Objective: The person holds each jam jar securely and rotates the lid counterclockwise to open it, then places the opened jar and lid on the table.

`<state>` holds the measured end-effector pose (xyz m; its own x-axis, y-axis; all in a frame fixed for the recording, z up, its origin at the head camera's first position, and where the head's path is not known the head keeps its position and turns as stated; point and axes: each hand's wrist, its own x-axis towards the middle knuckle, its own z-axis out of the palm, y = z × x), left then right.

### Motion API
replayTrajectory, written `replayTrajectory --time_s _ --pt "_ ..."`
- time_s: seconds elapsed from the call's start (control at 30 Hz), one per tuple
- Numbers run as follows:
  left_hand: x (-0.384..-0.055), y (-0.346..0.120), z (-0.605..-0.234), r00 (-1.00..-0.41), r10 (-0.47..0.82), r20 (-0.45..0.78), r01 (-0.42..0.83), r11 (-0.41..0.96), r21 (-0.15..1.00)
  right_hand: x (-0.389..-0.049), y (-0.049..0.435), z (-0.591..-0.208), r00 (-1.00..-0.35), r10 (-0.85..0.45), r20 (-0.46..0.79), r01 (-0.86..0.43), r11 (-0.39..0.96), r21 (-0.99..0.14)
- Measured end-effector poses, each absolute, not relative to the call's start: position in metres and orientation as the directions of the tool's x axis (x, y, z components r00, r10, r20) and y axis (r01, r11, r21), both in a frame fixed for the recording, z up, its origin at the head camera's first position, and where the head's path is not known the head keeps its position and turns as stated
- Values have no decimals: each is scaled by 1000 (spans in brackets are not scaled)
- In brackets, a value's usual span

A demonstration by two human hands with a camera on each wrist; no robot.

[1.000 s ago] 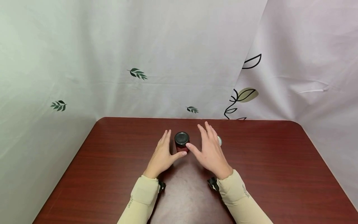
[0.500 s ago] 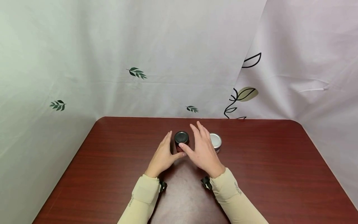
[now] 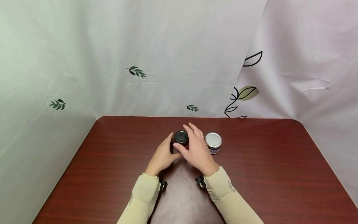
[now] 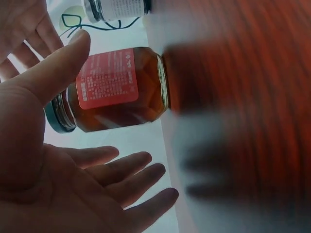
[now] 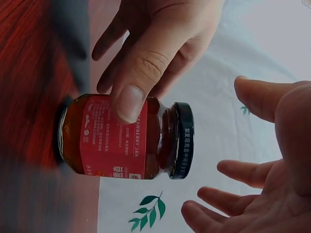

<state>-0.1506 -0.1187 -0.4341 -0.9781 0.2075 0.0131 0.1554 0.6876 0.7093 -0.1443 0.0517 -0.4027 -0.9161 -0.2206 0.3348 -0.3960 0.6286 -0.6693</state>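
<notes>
A strawberry jam jar [image 3: 181, 137] with a black lid and red label stands upright on the table between both hands. My left hand [image 3: 161, 157] curves loosely around its left and near side. In the left wrist view, the fingers [image 4: 133, 182] are spread apart from the glass; the thumb lies over the label's edge, and whether it touches is unclear. My right hand [image 3: 198, 151] hovers at the jar's right, its thumb crossing in front in the head view. From the right wrist, that hand [image 5: 265, 179] appears beside the lid with a gap, fingers extended and holding nothing.
A short can [image 3: 213, 140] with a silver lid stands just right of my right hand. The dark red wooden table [image 3: 265, 165] reaches back to a white curtain [image 3: 167, 46] with leaf prints.
My right hand has moved left toward the jar, uncovering the can behind it. The left hand has stayed nearly in place, and the jar has not moved.
</notes>
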Motion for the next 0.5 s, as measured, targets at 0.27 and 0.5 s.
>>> replayTrajectory --time_s 0.27,0.5 --pt "-153 -121 -433 -975 224 -13 148 689 709 -147 46 -406 -902 -253 349 -428 621 -657" --pt "-153 -119 -434 -969 247 -22 158 681 715 -147 44 -409 -887 -268 376 -458 612 -644"
